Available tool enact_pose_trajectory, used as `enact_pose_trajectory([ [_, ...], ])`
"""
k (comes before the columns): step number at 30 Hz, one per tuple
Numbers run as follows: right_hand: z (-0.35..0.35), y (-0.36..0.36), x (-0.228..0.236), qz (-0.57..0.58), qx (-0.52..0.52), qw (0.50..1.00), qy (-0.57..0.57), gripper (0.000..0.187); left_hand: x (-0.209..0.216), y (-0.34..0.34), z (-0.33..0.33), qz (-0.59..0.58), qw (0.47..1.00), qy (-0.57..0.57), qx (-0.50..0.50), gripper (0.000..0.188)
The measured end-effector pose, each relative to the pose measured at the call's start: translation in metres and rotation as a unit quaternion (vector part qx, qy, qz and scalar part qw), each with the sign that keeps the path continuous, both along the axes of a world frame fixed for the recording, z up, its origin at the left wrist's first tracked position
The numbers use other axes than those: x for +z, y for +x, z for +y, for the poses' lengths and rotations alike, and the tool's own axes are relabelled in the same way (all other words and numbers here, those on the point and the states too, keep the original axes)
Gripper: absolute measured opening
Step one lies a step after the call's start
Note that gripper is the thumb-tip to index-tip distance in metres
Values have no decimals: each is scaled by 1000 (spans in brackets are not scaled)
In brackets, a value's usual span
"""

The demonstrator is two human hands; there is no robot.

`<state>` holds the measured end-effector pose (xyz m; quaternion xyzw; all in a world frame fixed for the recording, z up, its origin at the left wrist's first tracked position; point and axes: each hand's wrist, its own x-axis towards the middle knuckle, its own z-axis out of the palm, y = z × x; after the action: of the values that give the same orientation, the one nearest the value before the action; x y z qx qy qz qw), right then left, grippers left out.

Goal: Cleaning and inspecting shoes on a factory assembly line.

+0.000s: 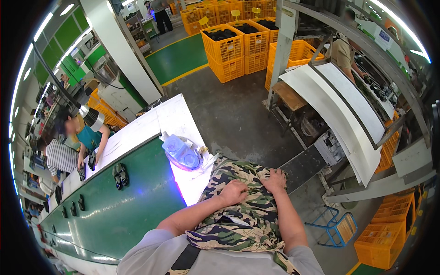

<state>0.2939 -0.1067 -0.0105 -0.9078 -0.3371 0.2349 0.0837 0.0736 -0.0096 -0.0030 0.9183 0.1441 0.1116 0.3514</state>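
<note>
My left hand (234,191) lies on the camouflage apron (250,208) across my lap, its fingers loosely bent and nothing seen in them. Resting on the same apron, farther right near the knee, my right hand (274,179) has its fingers stretched out over the cloth. To the left of my knees, a blue-violet plastic container (182,153) stands on the white table end (185,185) under bright light. Crumpled whitish material (207,161) lies beside it, its kind unclear.
A green conveyor belt (137,206) carries a pair of dark shoes (120,176) and several others. Across it, a co-worker in teal (89,136) handles shoes. Yellow crates (224,50) stand ahead. On my right are a blue-framed stool (344,228) and a metal frame with white sheets (337,110).
</note>
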Motion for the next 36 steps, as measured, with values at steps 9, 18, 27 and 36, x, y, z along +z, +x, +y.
enact_pose_trajectory([
  [9,2,0,1,-7,3,1000,-8,79,2,-1,2,-23,1000,-19,6,16],
  [18,2,0,1,-3,4,1000,-10,79,1,0,1,-30,1000,-8,5,16],
  [27,1,0,2,-1,1,1000,-2,79,-3,0,1,-40,999,-12,-2,14],
  [36,0,1,1,0,-3,1000,2,78,-1,1,1,-12,1000,3,-2,16],
])
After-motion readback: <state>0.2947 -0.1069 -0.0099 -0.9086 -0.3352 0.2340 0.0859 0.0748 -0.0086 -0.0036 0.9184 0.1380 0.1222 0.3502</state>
